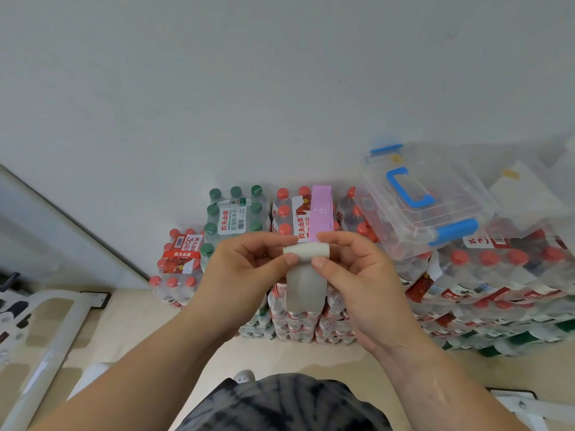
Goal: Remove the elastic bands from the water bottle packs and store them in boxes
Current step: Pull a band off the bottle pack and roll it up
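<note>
My left hand [249, 269], right hand [351, 275] pinch grey flat elastic band [306, 284]; plastic-wrapped bottle packs [236, 213] 12 o'clock on beige floor [280, 356], white wall [280, 88].

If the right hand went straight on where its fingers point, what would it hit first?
The right hand points left across the grey elastic band it pinches, so it would likely meet the left hand, pinching the same band, first; depth between them is unclear.
</note>
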